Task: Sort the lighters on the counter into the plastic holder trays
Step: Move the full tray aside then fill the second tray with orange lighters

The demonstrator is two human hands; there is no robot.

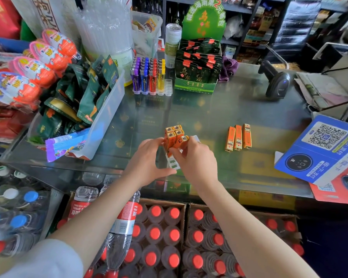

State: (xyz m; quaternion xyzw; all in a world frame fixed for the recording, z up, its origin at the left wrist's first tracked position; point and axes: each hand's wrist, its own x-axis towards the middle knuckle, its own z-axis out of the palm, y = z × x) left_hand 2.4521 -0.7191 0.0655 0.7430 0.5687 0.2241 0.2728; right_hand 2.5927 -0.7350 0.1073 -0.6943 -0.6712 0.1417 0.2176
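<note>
While your right hand [191,157] pinches an orange lighter [182,139] over the near tray [172,163], steady the tray with your left hand [149,157]; seat it upright. Three lighters [238,138] wait right.

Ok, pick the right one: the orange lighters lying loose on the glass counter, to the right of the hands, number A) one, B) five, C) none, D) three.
D: three orange lighters lie flat side by side on the counter, apart from the clear tray where the right hand is slotting in another beside the left hand.
</note>
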